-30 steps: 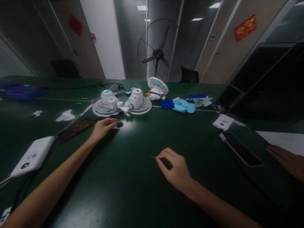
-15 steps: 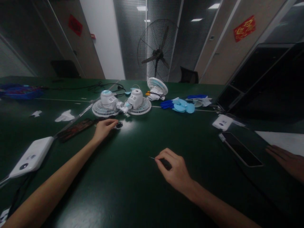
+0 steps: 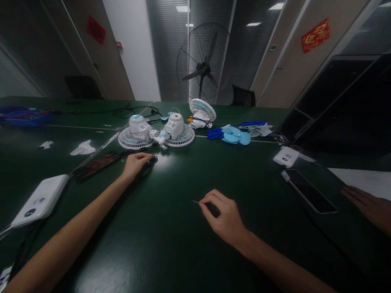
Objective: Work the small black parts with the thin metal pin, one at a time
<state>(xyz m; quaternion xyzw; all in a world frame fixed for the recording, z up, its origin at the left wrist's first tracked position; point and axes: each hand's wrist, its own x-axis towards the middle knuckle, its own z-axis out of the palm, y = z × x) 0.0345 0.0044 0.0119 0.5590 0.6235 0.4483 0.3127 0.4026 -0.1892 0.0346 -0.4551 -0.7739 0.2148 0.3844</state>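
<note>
My left hand [image 3: 136,164] is closed at the fingertips on a small black object [image 3: 153,159], low over the green table [image 3: 159,236]. Its kind is too small to make out. Just beyond that hand, two small white fans [image 3: 136,132] lie face down side by side. My right hand [image 3: 224,213] pinches a thin, needle-like metal piece [image 3: 195,202] between thumb and fingers. The piece points left, over the middle of the table.
At the back stands a tilted white fan [image 3: 201,113], beside blue gloves [image 3: 215,133] and light-blue fan blades [image 3: 235,135]. White power banks [image 3: 41,201], phones [image 3: 308,191] and a monitor [image 3: 339,106] flank the work area. Another person's hand [image 3: 366,203] rests at the right.
My left hand has shifted very slightly right, and the black object has turned a little in its fingertips. My right hand holds nearly still with the thin metal piece.
</note>
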